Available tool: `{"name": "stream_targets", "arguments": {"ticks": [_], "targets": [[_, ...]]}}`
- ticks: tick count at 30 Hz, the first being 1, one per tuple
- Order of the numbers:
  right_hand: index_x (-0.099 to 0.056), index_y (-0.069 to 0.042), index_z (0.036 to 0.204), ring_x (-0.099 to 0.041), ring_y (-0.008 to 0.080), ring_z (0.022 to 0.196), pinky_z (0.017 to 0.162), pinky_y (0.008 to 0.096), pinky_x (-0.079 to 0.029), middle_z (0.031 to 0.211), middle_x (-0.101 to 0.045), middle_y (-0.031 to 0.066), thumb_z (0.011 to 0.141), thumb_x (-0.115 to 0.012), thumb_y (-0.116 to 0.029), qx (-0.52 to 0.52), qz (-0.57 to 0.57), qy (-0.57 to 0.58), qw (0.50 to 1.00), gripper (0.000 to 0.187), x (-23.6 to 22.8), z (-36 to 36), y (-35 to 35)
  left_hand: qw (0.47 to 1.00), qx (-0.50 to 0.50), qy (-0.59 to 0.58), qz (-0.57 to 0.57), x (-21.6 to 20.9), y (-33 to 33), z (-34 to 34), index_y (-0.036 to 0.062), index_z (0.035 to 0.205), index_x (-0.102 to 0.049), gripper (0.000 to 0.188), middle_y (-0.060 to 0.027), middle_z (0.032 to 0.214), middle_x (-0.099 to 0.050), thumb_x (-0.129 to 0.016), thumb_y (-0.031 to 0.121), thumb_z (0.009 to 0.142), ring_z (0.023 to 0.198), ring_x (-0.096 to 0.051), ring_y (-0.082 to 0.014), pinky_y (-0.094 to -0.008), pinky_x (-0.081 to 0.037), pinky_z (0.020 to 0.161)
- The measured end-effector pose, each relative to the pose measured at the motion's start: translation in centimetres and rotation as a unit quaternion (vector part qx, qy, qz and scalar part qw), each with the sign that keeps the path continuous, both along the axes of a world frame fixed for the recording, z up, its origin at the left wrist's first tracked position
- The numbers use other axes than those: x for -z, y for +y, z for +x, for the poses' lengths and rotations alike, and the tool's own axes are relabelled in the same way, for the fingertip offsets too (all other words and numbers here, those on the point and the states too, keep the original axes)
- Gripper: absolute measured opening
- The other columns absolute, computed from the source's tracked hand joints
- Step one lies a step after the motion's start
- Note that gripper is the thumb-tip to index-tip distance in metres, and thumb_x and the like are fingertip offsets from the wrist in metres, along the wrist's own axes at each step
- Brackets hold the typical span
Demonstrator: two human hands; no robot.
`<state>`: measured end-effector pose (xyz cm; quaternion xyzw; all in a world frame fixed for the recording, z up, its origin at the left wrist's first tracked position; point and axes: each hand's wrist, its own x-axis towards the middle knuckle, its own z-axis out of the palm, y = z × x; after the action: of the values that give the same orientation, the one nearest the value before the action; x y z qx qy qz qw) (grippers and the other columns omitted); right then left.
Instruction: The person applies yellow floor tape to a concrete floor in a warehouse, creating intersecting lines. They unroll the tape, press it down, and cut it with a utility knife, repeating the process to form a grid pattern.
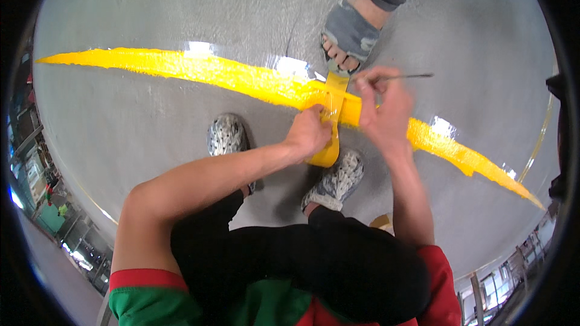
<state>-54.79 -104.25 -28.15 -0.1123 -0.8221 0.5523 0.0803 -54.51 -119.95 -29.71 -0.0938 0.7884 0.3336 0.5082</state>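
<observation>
A wide stripe of wet, glossy yellow paint (pixel 229 76) runs across the grey floor. Over it lies a flat yellow strip that looks like tape (pixel 336 89), its lower end curling toward me beside my shoe. My left hand (pixel 309 133) is closed on the left edge of this strip, fingertips pinched at it. Just right of the strip, above the paint, my right hand (pixel 388 108) is closed around a thin dark rod-like tool (pixel 418 76). The tool's slim end points right; its other end is hidden in my fingers, and that hand is slightly blurred.
Another person's foot in a grey sandal (pixel 351 29) stands at the far end of the strip. My speckled clogs (pixel 227 135) are on the near side of the paint. A thin yellow line (pixel 536 139) runs along the floor at right. Cluttered shelving lines the left rim.
</observation>
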Motion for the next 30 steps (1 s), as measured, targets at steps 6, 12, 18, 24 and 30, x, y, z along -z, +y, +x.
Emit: {"name": "stream_targets", "arguments": {"ticks": [6, 12, 18, 24, 30], "targets": [[-0.053, 0.002, 0.100, -0.067, 0.0388, 0.083, 0.071, 0.0403, -0.054, 0.090, -0.065, 0.0218, 0.089, -0.059, 0.001, -0.067, 0.039, -0.034, 0.996, 0.013, 0.2, -0.3, 0.2, 0.999, -0.016, -0.033, -0.011, -1.4, 0.6, -2.1, -0.0040, 0.129, -0.054, 0.045, -0.0276, 0.111, -0.066, -0.060, 0.018, 0.090, 0.105, -0.065, -0.0397, -0.0433, -0.051, 0.091], [-0.054, 0.001, 0.101, -0.069, 0.0347, 0.081, 0.071, 0.0378, -0.054, 0.089, -0.066, 0.0197, 0.090, -0.060, 0.001, -0.165, 0.156, -0.130, 0.965, 0.013, 0.9, -0.9, -0.6, 0.998, 0.050, 0.044, 0.018, 0.6, -0.2, -0.1, -0.0031, 0.129, -0.053, 0.048, -0.0289, 0.108, -0.066, -0.062, 0.017, 0.087, 0.106, -0.065, -0.0406, -0.0439, -0.050, 0.093], [-0.054, 0.002, 0.098, -0.063, 0.0427, 0.082, 0.071, 0.0454, -0.051, 0.090, -0.063, 0.0194, 0.088, -0.059, 0.000, -0.033, 0.031, -0.011, 0.999, 0.011, 0.2, 1.9, 0.3, 0.997, 0.006, 0.061, 0.042, 0.5, -0.6, 1.1, -0.0056, 0.130, -0.052, 0.047, -0.0316, 0.110, -0.064, -0.060, 0.018, 0.090, 0.106, -0.063, -0.0425, -0.0458, -0.049, 0.093], [-0.056, 0.000, 0.097, -0.067, 0.0356, 0.084, 0.075, 0.0414, -0.052, 0.091, -0.064, 0.0169, 0.088, -0.060, 0.000, -0.093, 0.085, -0.053, 0.991, 0.010, 1.3, 2.1, -0.6, 0.998, 0.026, 0.046, 0.028, 0.7, -0.3, 0.5, -0.0044, 0.127, -0.054, 0.044, -0.0307, 0.108, -0.065, -0.060, 0.017, 0.089, 0.105, -0.063, -0.0428, -0.0455, -0.050, 0.092], [-0.056, 0.002, 0.099, -0.067, 0.0384, 0.081, 0.072, 0.0437, -0.053, 0.091, -0.065, 0.0169, 0.088, -0.059, 0.001, 0.019, 0.037, 0.043, 0.998, 0.011, 0.6, 2.0, 0.2, 0.993, 0.035, 0.104, 0.041, 0.6, -0.5, 1.2, -0.0047, 0.126, -0.054, 0.043, -0.0317, 0.106, -0.065, -0.060, 0.017, 0.090, 0.103, -0.063, -0.0457, -0.0479, -0.050, 0.091]]}}
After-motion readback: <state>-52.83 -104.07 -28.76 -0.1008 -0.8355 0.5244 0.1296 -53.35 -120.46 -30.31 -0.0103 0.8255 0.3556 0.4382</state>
